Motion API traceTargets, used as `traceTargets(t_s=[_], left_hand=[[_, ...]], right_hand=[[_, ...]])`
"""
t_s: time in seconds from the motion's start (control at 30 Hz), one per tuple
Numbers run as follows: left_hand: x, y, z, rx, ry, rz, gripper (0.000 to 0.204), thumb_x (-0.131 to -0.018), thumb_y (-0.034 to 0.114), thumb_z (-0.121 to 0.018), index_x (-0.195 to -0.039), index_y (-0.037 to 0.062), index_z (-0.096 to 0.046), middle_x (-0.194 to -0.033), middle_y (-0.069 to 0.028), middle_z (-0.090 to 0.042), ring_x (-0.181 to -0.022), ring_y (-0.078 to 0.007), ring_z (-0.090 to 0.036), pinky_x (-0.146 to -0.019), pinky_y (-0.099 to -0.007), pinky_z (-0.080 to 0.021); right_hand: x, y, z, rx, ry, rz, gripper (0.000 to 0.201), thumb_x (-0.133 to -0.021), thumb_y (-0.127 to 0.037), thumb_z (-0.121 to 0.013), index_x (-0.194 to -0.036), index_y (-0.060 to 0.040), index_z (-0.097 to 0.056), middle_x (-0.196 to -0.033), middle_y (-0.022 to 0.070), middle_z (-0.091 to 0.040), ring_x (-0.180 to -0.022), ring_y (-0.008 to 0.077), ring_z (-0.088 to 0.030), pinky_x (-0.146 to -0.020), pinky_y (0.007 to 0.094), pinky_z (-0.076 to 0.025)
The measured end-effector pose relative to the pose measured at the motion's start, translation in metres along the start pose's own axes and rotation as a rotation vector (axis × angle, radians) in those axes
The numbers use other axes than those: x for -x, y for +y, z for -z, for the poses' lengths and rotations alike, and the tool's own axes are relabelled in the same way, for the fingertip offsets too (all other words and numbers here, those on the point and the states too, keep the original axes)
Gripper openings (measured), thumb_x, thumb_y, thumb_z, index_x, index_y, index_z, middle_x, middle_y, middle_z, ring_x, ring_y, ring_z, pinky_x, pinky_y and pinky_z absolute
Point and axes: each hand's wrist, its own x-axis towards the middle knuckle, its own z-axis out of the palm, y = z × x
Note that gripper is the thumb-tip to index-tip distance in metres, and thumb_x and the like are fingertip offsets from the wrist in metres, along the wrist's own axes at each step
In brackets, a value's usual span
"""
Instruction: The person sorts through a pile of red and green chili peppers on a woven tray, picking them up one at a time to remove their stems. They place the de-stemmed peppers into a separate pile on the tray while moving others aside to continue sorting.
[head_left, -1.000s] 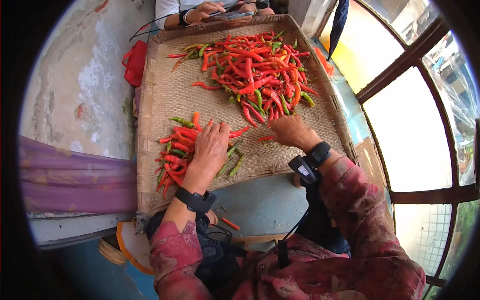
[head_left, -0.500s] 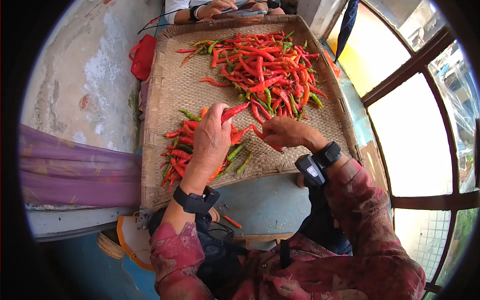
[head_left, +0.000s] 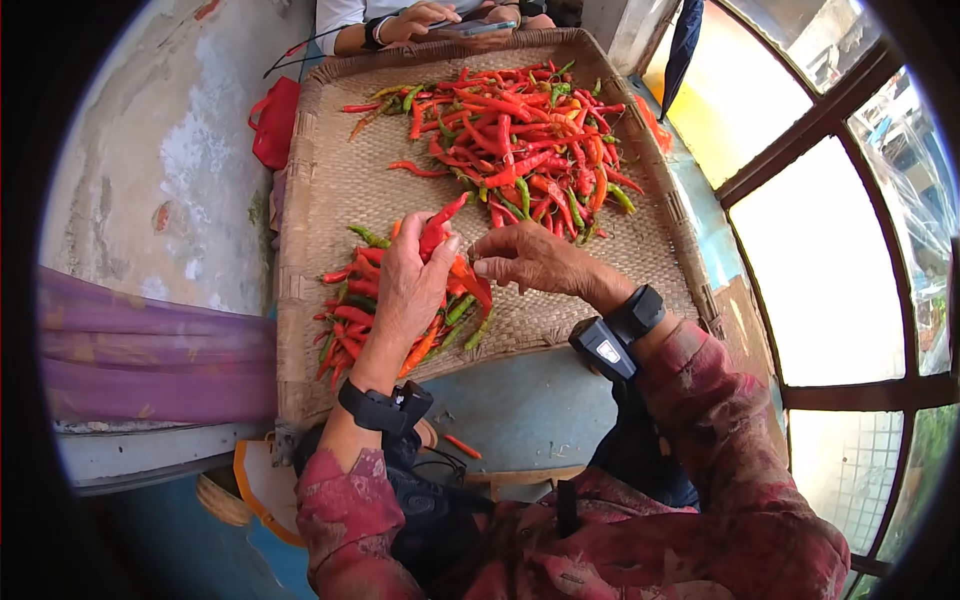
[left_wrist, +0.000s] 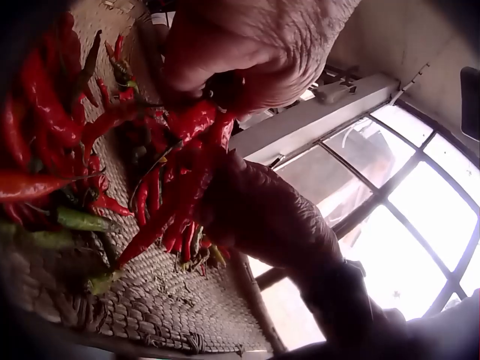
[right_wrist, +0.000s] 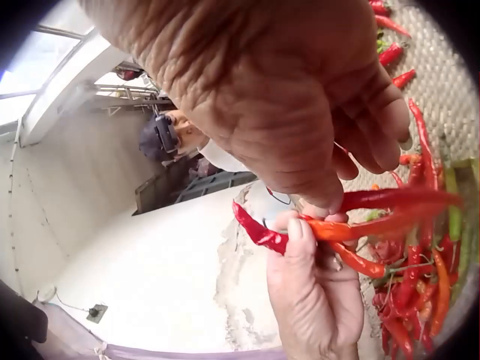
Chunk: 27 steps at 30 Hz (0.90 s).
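My left hand [head_left: 412,275] is raised just above the near pile and grips a few red chili peppers [head_left: 437,238]. In the right wrist view, its thumb presses across red and orange chilies that stick out on both sides. Close beside it is my right hand [head_left: 535,258], its thumb and forefinger bent and a little apart, right at the held chilies. The right thumb overlaps the end of a dark red chili [right_wrist: 401,199] in that view. In the left wrist view, long red chilies [left_wrist: 176,202] slant down between the two hands. Below lies the smaller chili pile [head_left: 355,305], red with some green.
A shallow woven tray [head_left: 335,165] holds everything, with a larger pile of red and green chilies [head_left: 520,135] at its far right. Behind it, another person's hands hold a phone [head_left: 487,28]. Windows [head_left: 820,270] line the right side; a red bag [head_left: 275,122] hangs left.
Both hands have come together over the near pile. My right hand moved left from the bare weave, where it held a red chili; that chili now appears among those in my left hand.
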Motion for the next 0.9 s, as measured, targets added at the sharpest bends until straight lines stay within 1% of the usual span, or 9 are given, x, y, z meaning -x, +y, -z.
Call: traceTargets(t_s=[0.07,0.2,0.27,0.43,0.5,0.63,0.73,0.8,0.9], left_hand=[[0.002,-0.002,-0.003,-0.002,-0.014,-0.010,0.020,-0.087,0.016,-0.057,-0.100,0.0017,-0.051,-0.083,-0.0102,-0.059,-0.074,-0.0194,-0.058,-0.069,-0.0324,-0.046],[0.003,-0.011,-0.004,-0.002,-0.038,-0.007,0.019,-0.087,0.014,-0.056,-0.100,0.0017,-0.051,-0.085,-0.0096,-0.059,-0.076,-0.0187,-0.059,-0.069,-0.0327,-0.047],[0.002,-0.012,-0.004,0.012,-0.008,0.010,0.019,-0.087,0.014,-0.056,-0.101,0.0018,-0.051,-0.085,-0.0100,-0.059,-0.076,-0.0197,-0.059,-0.069,-0.0332,-0.047],[0.000,-0.012,0.001,-0.042,0.076,-0.008,0.020,-0.088,0.015,-0.056,-0.101,0.0017,-0.050,-0.085,-0.0115,-0.060,-0.076,-0.0229,-0.060,-0.068,-0.0343,-0.047],[0.000,-0.012,0.002,-0.091,0.039,-0.017,0.019,-0.091,0.021,-0.053,-0.098,0.0032,-0.052,-0.083,-0.0066,-0.061,-0.076,-0.0130,-0.057,-0.069,-0.0288,-0.045],[0.001,-0.005,0.002,-0.166,-0.038,0.024,0.021,-0.091,0.023,-0.053,-0.098,0.0031,-0.052,-0.078,-0.0065,-0.058,-0.071,-0.0130,-0.054,-0.066,-0.0293,-0.044],[0.002,-0.006,0.000,-0.129,-0.048,0.018,0.024,-0.091,0.025,-0.053,-0.097,0.0021,-0.052,-0.074,-0.0067,-0.054,-0.067,-0.0138,-0.051,-0.063,-0.0299,-0.043],[0.002,-0.007,0.000,-0.085,-0.043,0.008,0.024,-0.091,0.025,-0.052,-0.097,0.0013,-0.051,-0.074,-0.0069,-0.053,-0.067,-0.0145,-0.050,-0.064,-0.0303,-0.042],[0.000,-0.008,-0.002,-0.134,-0.056,-0.011,0.023,-0.090,0.023,-0.052,-0.097,0.0010,-0.051,-0.076,-0.0071,-0.052,-0.069,-0.0146,-0.050,-0.065,-0.0307,-0.042]], right_hand=[[-0.006,0.011,-0.017,0.097,-0.105,-0.009,0.030,-0.089,-0.029,-0.059,-0.100,-0.0010,-0.060,-0.076,0.0045,-0.062,-0.066,0.0103,-0.059,-0.054,0.0247,-0.050],[-0.005,0.013,-0.029,0.046,-0.024,-0.001,0.022,-0.089,-0.022,-0.060,-0.093,-0.0004,-0.061,-0.071,0.0034,-0.062,-0.063,0.0095,-0.058,-0.052,0.0249,-0.049],[-0.005,0.017,-0.027,0.058,0.108,0.091,0.020,-0.083,-0.019,-0.064,-0.086,0.0000,-0.063,-0.067,0.0096,-0.063,-0.065,0.0181,-0.061,-0.060,0.0338,-0.048],[-0.003,0.013,-0.014,0.204,0.082,0.040,0.021,-0.083,-0.020,-0.064,-0.088,-0.0003,-0.064,-0.069,0.0109,-0.063,-0.064,0.0191,-0.061,-0.061,0.0340,-0.049],[-0.003,0.013,-0.007,0.282,0.053,0.051,0.022,-0.083,-0.021,-0.064,-0.088,-0.0002,-0.064,-0.069,0.0103,-0.063,-0.063,0.0179,-0.060,-0.060,0.0335,-0.049],[-0.001,-0.005,0.027,-0.072,0.294,-0.043,0.026,-0.089,-0.027,-0.060,-0.088,-0.0011,-0.061,-0.065,-0.0004,-0.056,-0.055,0.0057,-0.053,-0.048,0.0208,-0.046],[-0.004,-0.004,0.052,-0.777,0.702,0.204,0.023,-0.091,-0.023,-0.058,-0.099,-0.0018,-0.056,-0.077,0.0009,-0.056,-0.063,0.0059,-0.053,-0.053,0.0179,-0.045],[-0.002,0.000,0.061,-0.920,0.752,0.230,0.027,-0.093,-0.027,-0.054,-0.105,-0.0032,-0.052,-0.083,0.0021,-0.059,-0.069,0.0081,-0.055,-0.059,0.0196,-0.046],[-0.002,0.016,0.040,-0.767,0.523,0.075,0.030,-0.093,-0.027,-0.052,-0.110,-0.0023,-0.052,-0.083,0.0017,-0.059,-0.068,0.0066,-0.052,-0.060,0.0211,-0.045]])
